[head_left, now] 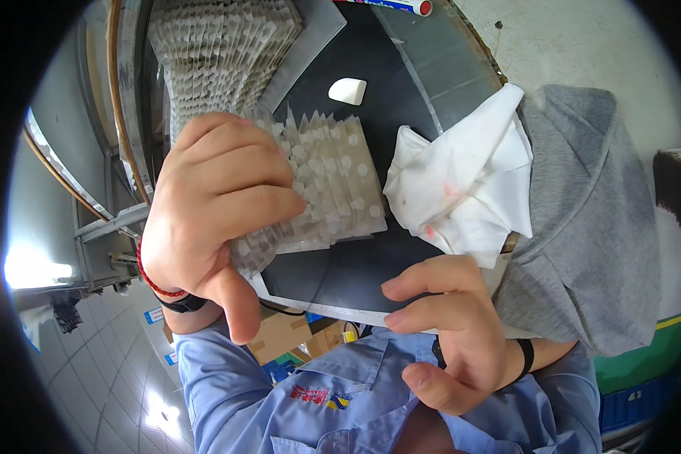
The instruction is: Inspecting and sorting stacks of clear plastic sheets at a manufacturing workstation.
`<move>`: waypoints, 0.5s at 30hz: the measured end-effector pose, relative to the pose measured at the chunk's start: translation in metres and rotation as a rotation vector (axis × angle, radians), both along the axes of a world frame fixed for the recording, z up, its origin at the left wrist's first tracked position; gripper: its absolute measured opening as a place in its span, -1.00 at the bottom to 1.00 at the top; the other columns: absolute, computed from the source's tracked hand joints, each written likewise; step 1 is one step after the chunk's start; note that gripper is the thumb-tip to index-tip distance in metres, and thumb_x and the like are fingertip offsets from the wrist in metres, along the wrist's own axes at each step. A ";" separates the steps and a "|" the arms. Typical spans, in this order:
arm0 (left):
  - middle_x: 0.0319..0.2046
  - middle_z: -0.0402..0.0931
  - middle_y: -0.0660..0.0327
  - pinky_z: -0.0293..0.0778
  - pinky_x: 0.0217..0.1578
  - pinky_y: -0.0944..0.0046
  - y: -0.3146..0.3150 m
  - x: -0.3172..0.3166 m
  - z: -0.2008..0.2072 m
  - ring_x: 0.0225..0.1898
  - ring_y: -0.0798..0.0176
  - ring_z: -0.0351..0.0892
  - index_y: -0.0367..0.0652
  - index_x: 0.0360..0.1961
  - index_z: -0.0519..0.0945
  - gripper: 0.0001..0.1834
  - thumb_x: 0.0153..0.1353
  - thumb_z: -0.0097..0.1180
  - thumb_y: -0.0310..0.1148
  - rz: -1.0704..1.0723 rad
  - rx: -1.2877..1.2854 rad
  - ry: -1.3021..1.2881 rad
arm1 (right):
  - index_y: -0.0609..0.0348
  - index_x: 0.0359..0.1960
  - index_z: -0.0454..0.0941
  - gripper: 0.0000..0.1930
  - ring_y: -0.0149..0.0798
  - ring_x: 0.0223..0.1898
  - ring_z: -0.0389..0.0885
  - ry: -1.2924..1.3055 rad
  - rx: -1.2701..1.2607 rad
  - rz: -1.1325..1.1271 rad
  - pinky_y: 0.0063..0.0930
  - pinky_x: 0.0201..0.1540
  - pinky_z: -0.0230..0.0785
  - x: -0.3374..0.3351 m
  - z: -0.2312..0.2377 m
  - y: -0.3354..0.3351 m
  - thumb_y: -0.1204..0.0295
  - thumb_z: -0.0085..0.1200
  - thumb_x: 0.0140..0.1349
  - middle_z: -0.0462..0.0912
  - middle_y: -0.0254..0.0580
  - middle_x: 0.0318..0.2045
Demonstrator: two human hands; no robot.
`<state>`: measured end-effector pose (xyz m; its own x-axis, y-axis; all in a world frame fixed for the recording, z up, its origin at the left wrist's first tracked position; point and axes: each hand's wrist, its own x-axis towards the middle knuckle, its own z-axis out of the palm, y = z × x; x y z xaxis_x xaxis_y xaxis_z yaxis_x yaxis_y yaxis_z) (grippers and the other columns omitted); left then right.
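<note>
My right hand, nearest me, pinches the near edge of the flat black board between fingertips and thumb. My left hand closes over the fanned stack of thin translucent white plastic sheets lying on that board. They look light, bendy and slippery, so I grip the stack's left edge. A crumpled white cloth lies just right.

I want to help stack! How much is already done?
Done: a big fanned stack of white sheets stands at the back. In hand: the left hand presses a smaller white bundle on the black mat; the right hand touches the mat's edge. What's left can't be told.
</note>
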<state>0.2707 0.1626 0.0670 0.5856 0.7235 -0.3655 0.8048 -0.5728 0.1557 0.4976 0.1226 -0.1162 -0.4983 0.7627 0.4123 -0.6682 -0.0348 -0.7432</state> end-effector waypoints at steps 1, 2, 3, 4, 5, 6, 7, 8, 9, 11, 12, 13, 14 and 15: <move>-0.41 0.54 0.16 0.32 -0.05 -0.06 0.000 0.001 0.000 -0.23 -0.04 0.54 -0.17 -0.43 0.61 -0.08 0.03 -0.34 0.56 0.010 -0.010 0.004 | 0.37 -0.13 0.52 -0.59 -0.10 -0.10 0.45 0.001 0.001 0.002 -0.34 -0.06 0.31 0.000 0.000 0.000 0.26 0.16 0.09 0.44 0.21 -0.07; -0.41 0.54 0.16 0.32 -0.05 -0.06 -0.001 0.001 0.000 -0.23 -0.04 0.54 -0.17 -0.43 0.61 -0.08 0.03 -0.34 0.56 0.012 -0.010 0.004 | 0.37 -0.13 0.52 -0.59 -0.10 -0.11 0.45 0.002 0.003 0.004 -0.34 -0.07 0.31 0.000 0.000 0.000 0.26 0.16 0.09 0.44 0.21 -0.07; -0.40 0.54 0.15 0.32 -0.05 -0.06 -0.001 0.001 0.000 -0.22 -0.05 0.54 -0.17 -0.43 0.61 -0.08 0.03 -0.34 0.55 0.016 -0.007 0.001 | 0.37 -0.13 0.52 -0.59 -0.10 -0.10 0.45 -0.002 0.002 0.003 -0.34 -0.06 0.31 0.001 0.000 0.000 0.27 0.16 0.09 0.44 0.21 -0.07; -0.39 0.55 0.15 0.31 -0.04 -0.06 -0.001 0.001 0.000 -0.22 -0.05 0.55 -0.17 -0.43 0.62 -0.09 0.04 -0.34 0.55 0.021 -0.005 -0.001 | 0.37 -0.13 0.52 -0.59 -0.10 -0.10 0.45 -0.003 0.001 0.003 -0.34 -0.06 0.31 0.001 0.001 0.000 0.27 0.16 0.08 0.44 0.21 -0.07; -0.39 0.55 0.15 0.31 -0.04 -0.06 -0.001 0.001 0.000 -0.22 -0.05 0.55 -0.17 -0.43 0.62 -0.09 0.04 -0.34 0.55 0.021 -0.005 -0.001 | 0.36 -0.13 0.52 -0.59 -0.10 -0.10 0.45 -0.005 0.001 0.002 -0.34 -0.05 0.31 0.001 0.001 -0.001 0.27 0.16 0.08 0.44 0.20 -0.07; -0.38 0.56 0.14 0.31 -0.04 -0.06 -0.001 0.000 0.001 -0.20 -0.06 0.55 -0.18 -0.44 0.62 -0.09 0.04 -0.33 0.54 0.011 -0.001 -0.002 | 0.31 -0.10 0.53 -0.61 -0.10 -0.10 0.44 0.006 -0.045 0.004 -0.34 -0.03 0.28 0.001 0.003 -0.002 0.30 0.17 0.10 0.46 0.13 -0.05; -0.37 0.57 0.13 0.31 -0.04 -0.06 -0.001 -0.001 0.001 -0.19 -0.06 0.56 -0.18 -0.44 0.63 -0.09 0.04 -0.32 0.54 0.000 0.002 -0.002 | 0.28 -0.08 0.53 -0.62 -0.10 -0.10 0.43 0.011 -0.068 0.006 -0.34 -0.02 0.26 0.001 0.004 -0.002 0.32 0.17 0.11 0.48 0.09 -0.05; -0.37 0.57 0.13 0.31 -0.04 -0.06 -0.001 -0.002 0.001 -0.19 -0.06 0.56 -0.18 -0.44 0.63 -0.09 0.04 -0.32 0.54 -0.001 0.002 -0.003 | 0.26 -0.06 0.53 -0.63 -0.10 -0.10 0.43 0.015 -0.090 0.005 -0.34 -0.01 0.24 0.001 0.004 -0.003 0.34 0.17 0.12 0.49 0.06 -0.04; -0.35 0.58 0.12 0.31 -0.03 -0.07 -0.001 -0.002 0.001 -0.18 -0.07 0.56 -0.19 -0.44 0.63 -0.10 0.05 -0.32 0.53 -0.008 0.004 0.003 | 0.26 -0.06 0.53 -0.63 -0.10 -0.10 0.43 0.013 -0.089 0.004 -0.34 -0.01 0.24 0.001 0.003 -0.003 0.34 0.17 0.12 0.49 0.06 -0.04; -0.34 0.59 0.11 0.31 -0.02 -0.07 -0.001 -0.002 0.001 -0.16 -0.08 0.57 -0.19 -0.43 0.64 -0.10 0.06 -0.31 0.52 -0.014 0.006 0.008 | 0.26 -0.06 0.53 -0.63 -0.10 -0.10 0.43 0.010 -0.088 0.003 -0.34 -0.01 0.24 0.001 0.003 -0.003 0.34 0.17 0.12 0.49 0.06 -0.04; -0.34 0.59 0.11 0.31 -0.01 -0.08 -0.001 -0.001 0.000 -0.16 -0.08 0.57 -0.20 -0.43 0.64 -0.11 0.07 -0.31 0.51 -0.008 0.009 0.008 | 0.26 -0.06 0.53 -0.63 -0.10 -0.10 0.43 0.010 -0.088 0.001 -0.34 -0.01 0.24 0.001 0.003 -0.003 0.34 0.17 0.12 0.49 0.05 -0.04; -0.33 0.59 0.10 0.31 0.00 -0.08 -0.001 -0.001 -0.001 -0.16 -0.08 0.57 -0.20 -0.42 0.64 -0.11 0.07 -0.31 0.50 -0.004 0.012 0.007 | 0.26 -0.06 0.53 -0.63 -0.10 -0.10 0.43 0.008 -0.087 -0.002 -0.34 -0.01 0.24 0.001 0.003 -0.003 0.34 0.17 0.11 0.49 0.05 -0.04; -0.33 0.59 0.10 0.31 0.00 -0.08 0.000 -0.002 -0.001 -0.16 -0.08 0.57 -0.20 -0.42 0.64 -0.11 0.07 -0.31 0.50 -0.007 0.013 0.005 | 0.26 -0.06 0.53 -0.63 -0.10 -0.10 0.43 0.007 -0.087 -0.006 -0.34 -0.01 0.24 0.000 0.002 -0.003 0.34 0.17 0.11 0.49 0.05 -0.04; -0.33 0.59 0.09 0.31 0.00 -0.09 0.000 -0.003 -0.003 -0.15 -0.08 0.58 -0.20 -0.42 0.64 -0.10 0.07 -0.32 0.51 -0.011 0.015 -0.004 | 0.25 -0.06 0.53 -0.63 -0.10 -0.10 0.43 0.006 -0.088 -0.011 -0.34 -0.01 0.24 -0.001 0.002 -0.002 0.34 0.17 0.11 0.49 0.05 -0.04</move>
